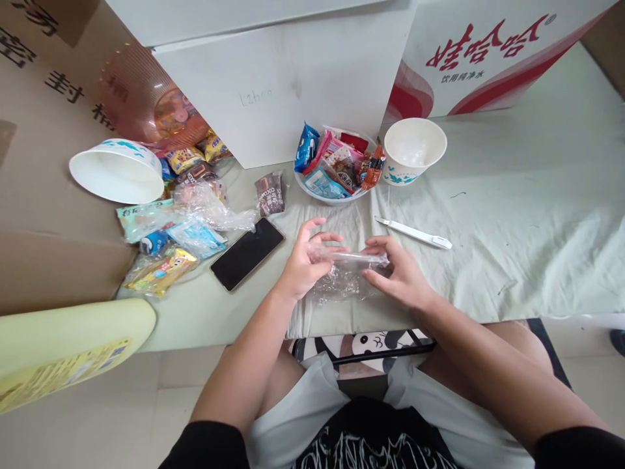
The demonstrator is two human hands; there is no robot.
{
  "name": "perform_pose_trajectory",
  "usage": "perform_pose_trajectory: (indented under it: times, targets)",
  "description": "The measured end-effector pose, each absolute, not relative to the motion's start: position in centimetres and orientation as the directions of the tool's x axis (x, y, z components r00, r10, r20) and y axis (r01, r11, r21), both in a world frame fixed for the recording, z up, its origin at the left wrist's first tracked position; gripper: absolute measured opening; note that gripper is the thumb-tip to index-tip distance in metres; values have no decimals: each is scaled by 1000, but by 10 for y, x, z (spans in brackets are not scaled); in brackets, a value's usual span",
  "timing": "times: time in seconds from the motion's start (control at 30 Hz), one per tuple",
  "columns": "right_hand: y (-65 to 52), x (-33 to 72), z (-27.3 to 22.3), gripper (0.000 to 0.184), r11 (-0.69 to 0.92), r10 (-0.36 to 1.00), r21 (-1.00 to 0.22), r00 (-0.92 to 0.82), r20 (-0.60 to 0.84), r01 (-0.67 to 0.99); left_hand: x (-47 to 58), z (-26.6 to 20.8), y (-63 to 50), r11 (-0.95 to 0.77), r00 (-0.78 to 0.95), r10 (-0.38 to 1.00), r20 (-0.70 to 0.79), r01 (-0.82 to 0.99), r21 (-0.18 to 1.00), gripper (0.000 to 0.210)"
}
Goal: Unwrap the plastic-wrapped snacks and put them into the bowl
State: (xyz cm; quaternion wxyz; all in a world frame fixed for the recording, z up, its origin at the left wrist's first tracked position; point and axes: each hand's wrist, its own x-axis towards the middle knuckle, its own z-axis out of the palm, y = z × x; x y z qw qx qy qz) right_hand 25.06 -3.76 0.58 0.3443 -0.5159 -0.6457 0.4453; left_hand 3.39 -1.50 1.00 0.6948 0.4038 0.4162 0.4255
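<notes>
Crumpled clear plastic wrap (pixel 342 281) lies at the front of the cloth-covered table, with its upper edge lifted in a taut fold between my hands. My left hand (pixel 303 267) pinches the left end of that fold between thumb and fingers. At the other end, my right hand (pixel 399 273) has its fingers curled over the fold, the thumb just below. Beyond them stands a bowl (pixel 325 195) full of wrapped snacks. A white craft knife (pixel 415 233) rests right of the bowl, near my right hand. A black phone (pixel 248 254) lies to the left of my left hand.
Behind the bowl rises a white box (pixel 288 85). A paper bowl (pixel 415 143) stands beside the snacks, and another paper bowl (pixel 117 172) lies tipped on the snack pile at left. A brown snack packet (pixel 270 194) sits above the phone. Cardboard (pixel 53 169) borders the left side.
</notes>
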Motion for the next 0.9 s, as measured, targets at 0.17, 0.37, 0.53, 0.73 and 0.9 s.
perform_pose_trajectory:
  times: [0.17, 0.37, 0.53, 0.73, 0.9]
  targets:
    - [-38, 251, 11, 10, 30, 980, -900, -191, -59, 436, 34, 10, -16, 399, 348, 885, -310, -222, 890, 66]
    - [-37, 254, 15, 9, -81, 981, -902, -124, -146, 425, 26, 14, -15, 481, 435, 759, -484, 126, 868, 10]
    - [-36, 259, 16, 16, -165, 957, -982, -227, -181, 87, 15, 22, -12, 494, 394, 818, -419, -106, 863, 28]
    - [-35, 268, 17, 35, -80, 953, -994, -288, -97, 69, 12, 17, -9, 291, 418, 884, -208, -146, 945, 35]
    - [-37, 261, 14, 27, -68, 997, -941, -9, -75, 332, 28, 9, -20, -26, -32, 999, 38, 316, 948, 18]
